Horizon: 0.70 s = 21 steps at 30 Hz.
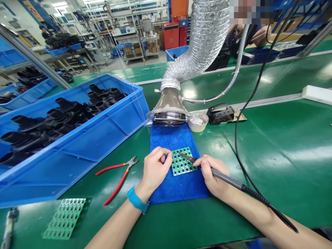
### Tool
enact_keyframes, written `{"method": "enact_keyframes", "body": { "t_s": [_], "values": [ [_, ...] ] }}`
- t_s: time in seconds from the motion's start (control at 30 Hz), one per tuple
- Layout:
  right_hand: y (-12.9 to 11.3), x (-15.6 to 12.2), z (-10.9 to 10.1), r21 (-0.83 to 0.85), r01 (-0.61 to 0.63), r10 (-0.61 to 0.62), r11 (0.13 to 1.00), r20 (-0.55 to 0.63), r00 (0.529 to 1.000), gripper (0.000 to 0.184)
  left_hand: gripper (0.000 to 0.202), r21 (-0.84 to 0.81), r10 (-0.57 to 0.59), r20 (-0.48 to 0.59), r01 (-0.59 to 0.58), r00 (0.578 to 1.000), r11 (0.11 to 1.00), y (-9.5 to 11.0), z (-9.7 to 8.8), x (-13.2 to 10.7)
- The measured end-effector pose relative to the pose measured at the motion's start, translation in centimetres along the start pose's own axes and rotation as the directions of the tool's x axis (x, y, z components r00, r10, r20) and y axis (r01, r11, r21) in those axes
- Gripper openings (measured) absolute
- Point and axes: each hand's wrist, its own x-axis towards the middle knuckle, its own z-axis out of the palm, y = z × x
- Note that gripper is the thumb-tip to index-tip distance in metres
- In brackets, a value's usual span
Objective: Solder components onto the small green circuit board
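Observation:
My right hand (214,173) is closed around the grey handle of a soldering iron (225,177). The iron's tip lies over a green circuit board (183,162) with rows of round dark holes. At the board's left edge, my left hand (157,166) pinches thin solder wire (166,153), whose short end points at the board. A fine strand hangs from above toward that hand. Under the board lies a blue cloth (178,192). Red-handled cutters (121,176) rest spread on the bench to the left of my left hand.
A blue crate (85,152) of black plastic parts (59,117) stands left. Ahead, a fume extractor hood (169,103) hangs from a silver duct (202,38), beside a small tub (198,121) and a black metal holder (220,113). Another circuit board (64,218) lies front left. A co-worker (249,33) sits opposite.

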Motion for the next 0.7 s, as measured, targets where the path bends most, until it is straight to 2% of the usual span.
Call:
{"method": "enact_keyframes", "body": {
  "t_s": [0.23,0.53,0.6,0.7],
  "values": [
    [0.02,-0.04,0.12,-0.002,-0.007,0.007,1.000,0.016,1.000,0.030,0.016,0.065,0.060,0.042,-0.063,0.997,0.996,-0.01,0.31,-0.12],
    [-0.17,-0.10,0.04,0.001,0.021,-0.021,1.000,0.018,1.000,0.029,0.018,0.241,0.200,0.121,-0.225,0.972,0.944,0.19,0.72,-0.36],
    [-0.23,-0.13,-0.02,-0.007,0.029,-0.029,1.000,0.019,0.999,0.029,0.018,0.224,0.191,0.112,-0.212,0.975,0.951,0.28,0.63,-0.31],
    [-0.30,-0.32,-0.24,-0.012,0.040,-0.040,0.999,-0.009,0.999,0.029,0.015,0.115,0.137,0.045,-0.142,0.989,0.983,0.58,0.20,-0.17]
  ]
}}
